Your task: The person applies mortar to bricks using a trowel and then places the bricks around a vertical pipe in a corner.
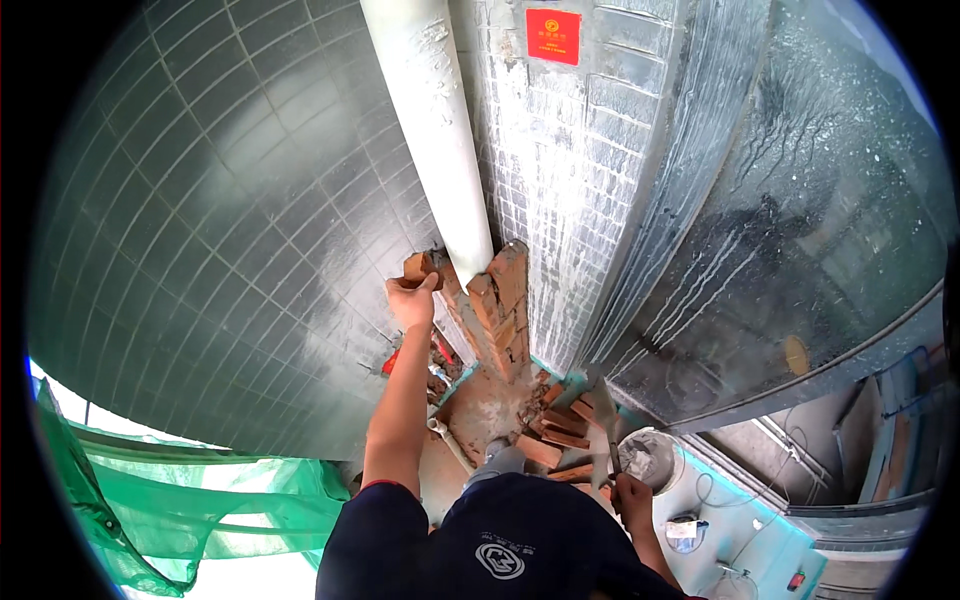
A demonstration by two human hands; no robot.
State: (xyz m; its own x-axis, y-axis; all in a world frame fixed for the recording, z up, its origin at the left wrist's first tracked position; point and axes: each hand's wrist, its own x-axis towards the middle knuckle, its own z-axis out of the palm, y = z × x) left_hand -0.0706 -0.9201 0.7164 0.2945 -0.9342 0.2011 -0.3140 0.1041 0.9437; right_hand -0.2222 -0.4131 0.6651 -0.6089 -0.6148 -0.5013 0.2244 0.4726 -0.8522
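My left hand (412, 300) is closed around an orange-red brick (420, 267), at the left end of a low brick wall (506, 300). The wall wraps the foot of a white vertical pipe (432, 130), with grey mortar in its joints. Lower right, my right hand (630, 500) grips the handle of a trowel (604, 412), its long grey blade pointing away from me. Just right of the trowel stands a bucket (677, 462) with grey mortar in it.
Several loose bricks (560, 432) lie on the floor by my feet. A short white pipe (450, 440) rises left of them. Tiled walls (250, 200) and a glass pane (780, 250) enclose the corner. Green netting (220, 500) hangs at lower left; a cable (735, 505) lies at right.
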